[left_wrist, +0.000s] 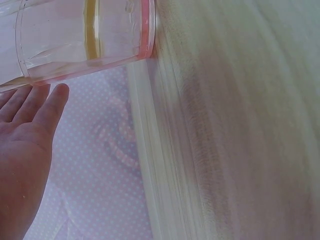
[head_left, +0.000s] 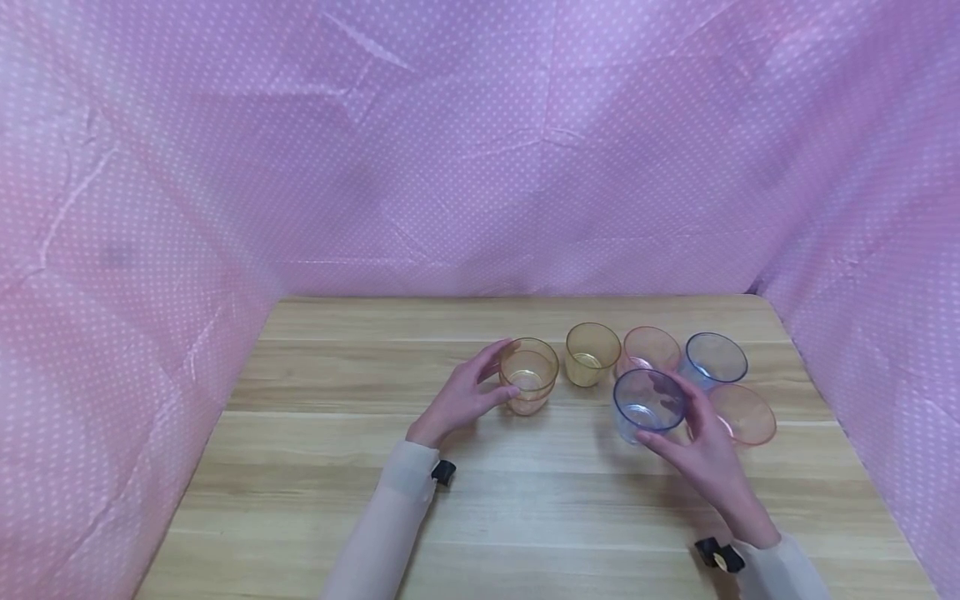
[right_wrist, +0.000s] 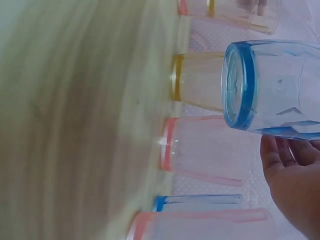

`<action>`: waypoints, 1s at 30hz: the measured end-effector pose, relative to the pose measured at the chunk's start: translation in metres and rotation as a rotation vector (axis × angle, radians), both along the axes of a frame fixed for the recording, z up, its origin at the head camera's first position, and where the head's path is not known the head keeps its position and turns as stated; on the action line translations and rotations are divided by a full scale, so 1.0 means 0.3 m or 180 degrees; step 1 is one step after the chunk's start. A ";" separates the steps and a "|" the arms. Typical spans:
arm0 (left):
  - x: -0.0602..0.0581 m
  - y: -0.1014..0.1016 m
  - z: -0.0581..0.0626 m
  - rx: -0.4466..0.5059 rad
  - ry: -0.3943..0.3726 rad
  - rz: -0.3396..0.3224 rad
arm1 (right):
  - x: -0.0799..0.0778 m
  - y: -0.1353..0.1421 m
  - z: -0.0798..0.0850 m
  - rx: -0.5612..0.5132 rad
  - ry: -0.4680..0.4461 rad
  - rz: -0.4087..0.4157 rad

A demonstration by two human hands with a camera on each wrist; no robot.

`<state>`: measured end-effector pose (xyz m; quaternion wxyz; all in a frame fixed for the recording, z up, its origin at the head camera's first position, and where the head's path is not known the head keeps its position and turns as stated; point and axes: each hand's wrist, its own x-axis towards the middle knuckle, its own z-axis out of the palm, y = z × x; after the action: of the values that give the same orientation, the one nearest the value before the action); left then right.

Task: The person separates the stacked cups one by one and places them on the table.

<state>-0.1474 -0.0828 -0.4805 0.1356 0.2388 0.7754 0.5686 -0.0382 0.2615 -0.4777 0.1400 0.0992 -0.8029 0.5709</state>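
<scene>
My left hand [head_left: 465,396] grips a nested pair of clear plastic cups by the side, thumb in front and fingers behind. A yellow cup [head_left: 528,358] sits inside a pink cup [head_left: 528,407]; in the left wrist view the pink base [left_wrist: 145,30] is down at the tabletop. Further right, my right hand [head_left: 708,462] holds a blue cup [head_left: 633,417] around its side near the rim. That blue cup's thick base [right_wrist: 246,85] is raised off the table in the right wrist view, its mouth facing up.
Behind the held cups stand a yellow cup [head_left: 588,360], a pink cup [head_left: 651,346] and another blue cup [head_left: 717,360]. One more pink cup [head_left: 750,417] stands beside the right hand. The wooden table [head_left: 330,433] is bordered by a pink dotted cloth [head_left: 450,167].
</scene>
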 end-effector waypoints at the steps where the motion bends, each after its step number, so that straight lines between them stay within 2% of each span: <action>1: 0.000 0.000 0.000 0.0007 0.0001 -0.0005 | 0.001 0.003 -0.005 -0.0007 0.0001 0.0003; 10: 0.000 -0.002 -0.002 -0.0007 0.0004 -0.0004 | 0.011 0.020 -0.042 -0.0121 -0.0033 0.0071; 22: 0.000 -0.001 -0.003 -0.0011 -0.0011 -0.0005 | 0.023 0.046 -0.049 0.0564 -0.0350 -0.0125; 30: -0.002 0.000 -0.006 0.0007 -0.0046 0.0010 | 0.013 0.051 -0.048 0.0671 -0.0473 -0.0185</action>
<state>-0.1479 -0.0827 -0.4822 0.1400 0.2336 0.7742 0.5714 -0.0343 0.2768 -0.4921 0.0854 0.0475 -0.8691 0.4849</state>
